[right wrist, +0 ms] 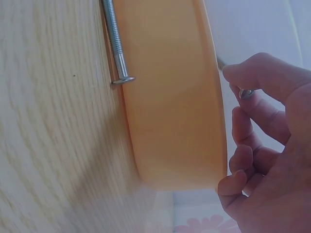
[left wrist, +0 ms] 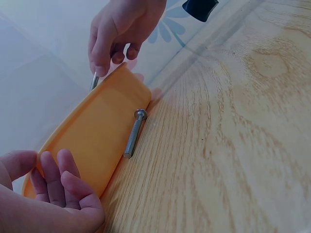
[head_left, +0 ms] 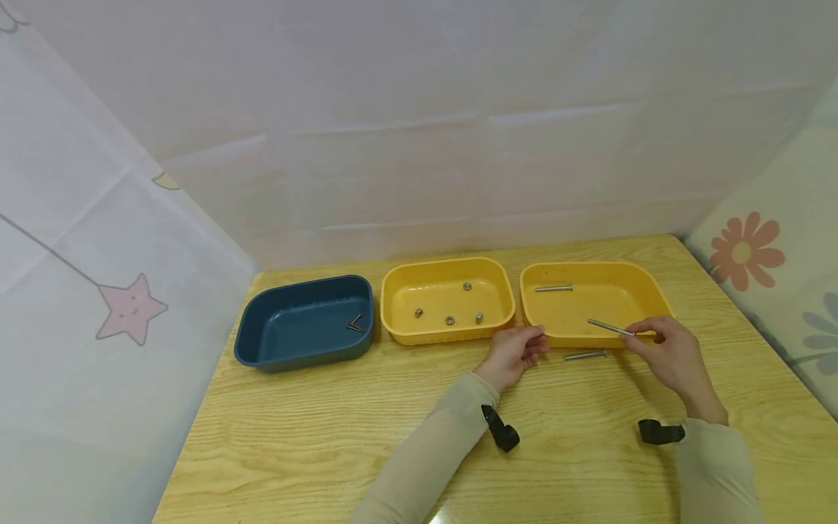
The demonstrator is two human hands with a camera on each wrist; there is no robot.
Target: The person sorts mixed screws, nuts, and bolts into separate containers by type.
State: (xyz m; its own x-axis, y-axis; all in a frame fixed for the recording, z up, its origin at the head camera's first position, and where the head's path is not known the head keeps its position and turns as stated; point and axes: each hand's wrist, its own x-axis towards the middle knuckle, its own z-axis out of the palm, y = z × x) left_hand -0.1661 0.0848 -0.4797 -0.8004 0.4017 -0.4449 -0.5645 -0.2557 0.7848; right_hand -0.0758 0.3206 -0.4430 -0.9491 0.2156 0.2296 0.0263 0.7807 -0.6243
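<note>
My right hand (head_left: pixel 674 358) pinches a long silver bolt (head_left: pixel 607 326) by its head end, over the front rim of the right yellow tray (head_left: pixel 602 340). In the right wrist view the bolt's head (right wrist: pixel 246 93) shows between thumb and fingers, with much of the shank hidden behind the rim. At that tray's front left corner, my left hand (head_left: pixel 513 355) holds the rim between thumb and fingertips. Another bolt (head_left: pixel 585 355) lies on the table along the tray's front wall, between the hands. Inside the tray, near the back, is a similar bolt (head_left: pixel 553 288).
To the left, a middle yellow tray (head_left: pixel 448 338) contains several nuts (head_left: pixel 449 320). Farther left stands a dark blue tray (head_left: pixel 301 360) with a few small screws (head_left: pixel 356 324) at its right side. Sheets hang behind and beside the wooden table (head_left: pixel 294 444).
</note>
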